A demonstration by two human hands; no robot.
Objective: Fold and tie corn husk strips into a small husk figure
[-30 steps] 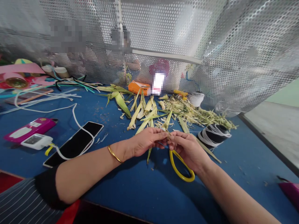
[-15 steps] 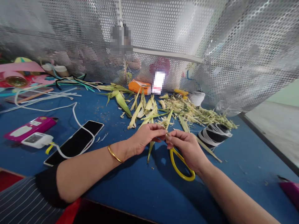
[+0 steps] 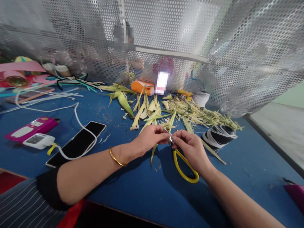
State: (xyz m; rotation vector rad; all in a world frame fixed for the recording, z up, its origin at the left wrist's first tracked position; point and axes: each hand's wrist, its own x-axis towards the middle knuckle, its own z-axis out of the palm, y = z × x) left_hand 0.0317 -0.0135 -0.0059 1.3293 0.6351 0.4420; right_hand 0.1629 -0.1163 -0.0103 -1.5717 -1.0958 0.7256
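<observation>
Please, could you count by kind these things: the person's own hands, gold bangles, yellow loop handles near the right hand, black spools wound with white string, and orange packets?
Left hand and right hand: 2
Gold bangle: 1
Yellow loop handle: 1
Black spool: 1
Orange packet: 1
Total: 6

From my head the camera looks forward and steeply down across the blue table (image 3: 133,196), close enough that my left hand (image 3: 152,138) and right hand (image 3: 190,147) reach in from the lower corners and come together just below and right of the middle, while the perforated screen (image 3: 163,28) faces me across the top
</observation>
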